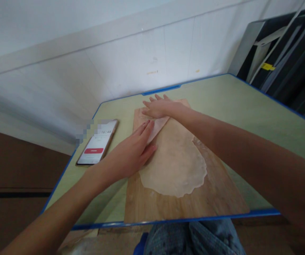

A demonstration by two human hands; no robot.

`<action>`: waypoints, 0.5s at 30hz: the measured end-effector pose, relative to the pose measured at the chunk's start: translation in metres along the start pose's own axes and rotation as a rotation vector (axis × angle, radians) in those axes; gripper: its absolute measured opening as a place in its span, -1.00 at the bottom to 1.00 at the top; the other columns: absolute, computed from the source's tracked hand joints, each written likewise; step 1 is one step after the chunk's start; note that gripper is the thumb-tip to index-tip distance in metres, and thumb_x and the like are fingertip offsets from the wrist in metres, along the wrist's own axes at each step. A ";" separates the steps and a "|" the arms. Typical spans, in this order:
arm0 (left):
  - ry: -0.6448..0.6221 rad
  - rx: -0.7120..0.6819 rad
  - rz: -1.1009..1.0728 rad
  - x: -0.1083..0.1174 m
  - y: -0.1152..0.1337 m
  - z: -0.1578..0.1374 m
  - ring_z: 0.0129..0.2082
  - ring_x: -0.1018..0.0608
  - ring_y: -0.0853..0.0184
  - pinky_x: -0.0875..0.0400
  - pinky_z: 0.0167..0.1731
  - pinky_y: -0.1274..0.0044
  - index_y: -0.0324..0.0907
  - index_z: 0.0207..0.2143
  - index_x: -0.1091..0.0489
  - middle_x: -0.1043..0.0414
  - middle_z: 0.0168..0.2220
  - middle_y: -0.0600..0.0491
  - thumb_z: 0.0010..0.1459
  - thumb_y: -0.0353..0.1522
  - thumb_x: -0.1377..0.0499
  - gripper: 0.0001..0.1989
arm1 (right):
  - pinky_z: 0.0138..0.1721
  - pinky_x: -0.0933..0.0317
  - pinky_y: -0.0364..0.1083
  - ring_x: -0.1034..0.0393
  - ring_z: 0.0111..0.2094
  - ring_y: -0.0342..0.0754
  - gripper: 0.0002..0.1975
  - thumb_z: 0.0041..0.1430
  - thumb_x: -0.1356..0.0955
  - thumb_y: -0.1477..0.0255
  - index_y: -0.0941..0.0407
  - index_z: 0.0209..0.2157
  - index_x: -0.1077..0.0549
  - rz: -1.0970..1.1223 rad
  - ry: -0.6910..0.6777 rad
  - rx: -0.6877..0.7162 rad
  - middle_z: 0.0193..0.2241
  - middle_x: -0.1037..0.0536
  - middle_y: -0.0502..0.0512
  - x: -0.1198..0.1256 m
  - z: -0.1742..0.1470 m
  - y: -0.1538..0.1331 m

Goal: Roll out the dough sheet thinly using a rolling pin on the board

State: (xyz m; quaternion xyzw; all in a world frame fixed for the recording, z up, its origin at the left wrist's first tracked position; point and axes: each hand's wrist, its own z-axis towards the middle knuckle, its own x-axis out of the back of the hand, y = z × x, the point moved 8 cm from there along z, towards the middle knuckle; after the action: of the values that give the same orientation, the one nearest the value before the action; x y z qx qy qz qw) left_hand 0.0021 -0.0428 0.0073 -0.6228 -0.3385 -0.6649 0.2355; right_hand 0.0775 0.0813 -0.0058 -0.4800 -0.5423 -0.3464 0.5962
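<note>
A thin, wide sheet of dough with an uneven, wavy edge lies on a wooden board. Across its far left side runs a pale straight strip; whether this is a folded dough edge or a floured rolling pin I cannot tell. My left hand rests over the near left end of that strip, fingers stretched forward and thumb apart on the dough side. Farther off, at the strip's other end, my right hand lies palm down with fingers spread towards the board's far edge. My right forearm covers part of the dough's right side.
A phone with a lit screen lies on the green table left of the board. A white wall stands behind the table's blue rim. Dark folded items lean at the far right. My legs are below the near edge.
</note>
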 end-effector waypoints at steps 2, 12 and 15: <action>-0.008 0.012 -0.095 -0.001 0.000 0.004 0.32 -0.12 0.18 -0.06 0.27 0.31 -0.31 0.30 0.06 -0.02 0.33 -0.15 0.22 -0.24 0.06 -0.36 | 0.26 0.33 0.31 0.31 0.35 0.26 -0.32 0.34 -0.07 0.12 0.19 0.34 0.07 -0.002 -0.031 -0.042 0.36 0.09 0.29 0.000 0.002 -0.001; 0.100 0.095 -0.355 -0.009 0.012 -0.002 0.34 -0.04 0.10 0.05 0.29 0.21 -0.44 0.29 0.09 0.08 0.34 -0.28 0.21 -0.19 0.05 -0.30 | 0.27 0.43 0.29 0.39 0.36 0.25 -0.31 0.33 -0.11 0.12 0.18 0.35 0.11 -0.035 -0.024 -0.060 0.36 0.14 0.33 0.003 0.004 -0.012; 0.182 0.047 -0.365 -0.004 0.020 -0.001 0.30 -0.14 0.12 -0.03 0.27 0.21 -0.32 0.26 0.02 -0.08 0.29 -0.21 0.21 -0.25 0.03 -0.39 | 0.26 0.38 0.32 0.33 0.35 0.26 -0.30 0.32 -0.12 0.11 0.17 0.35 0.08 -0.041 0.004 -0.055 0.36 0.10 0.33 0.004 0.005 -0.014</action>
State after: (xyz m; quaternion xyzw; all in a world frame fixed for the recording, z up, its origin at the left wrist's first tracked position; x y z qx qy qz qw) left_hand 0.0168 -0.0573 0.0069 -0.4827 -0.4385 -0.7420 0.1552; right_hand 0.0637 0.0826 0.0000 -0.4844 -0.5412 -0.3743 0.5765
